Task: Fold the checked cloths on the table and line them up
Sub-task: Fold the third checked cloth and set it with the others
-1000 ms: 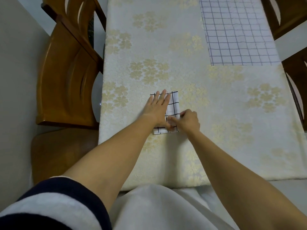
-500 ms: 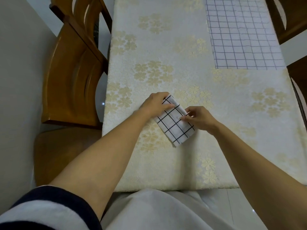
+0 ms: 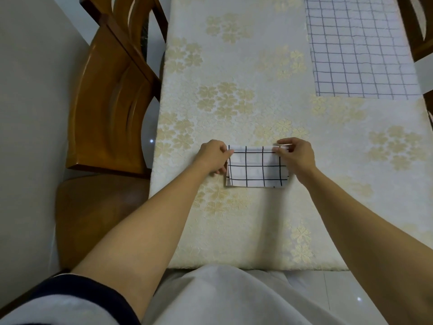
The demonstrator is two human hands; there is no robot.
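A small folded white cloth with black checks (image 3: 256, 168) lies crosswise in the middle of the table, long side left to right. My left hand (image 3: 214, 157) pinches its far left corner. My right hand (image 3: 296, 156) pinches its far right corner, so the far edge is held between both hands. A larger checked cloth (image 3: 360, 48) lies spread flat at the far right of the table, apart from both hands.
The table wears a cream cloth with gold flowers (image 3: 234, 102). A wooden chair (image 3: 110, 106) stands tight against the left edge, and part of another chair (image 3: 419, 24) shows at the far right. The near table edge is close to my body.
The folded cloth was turned from upright, through a diagonal, to lying crosswise. My left hand went from lying flat on it to pinching a corner, and both hands now hold its far edge.
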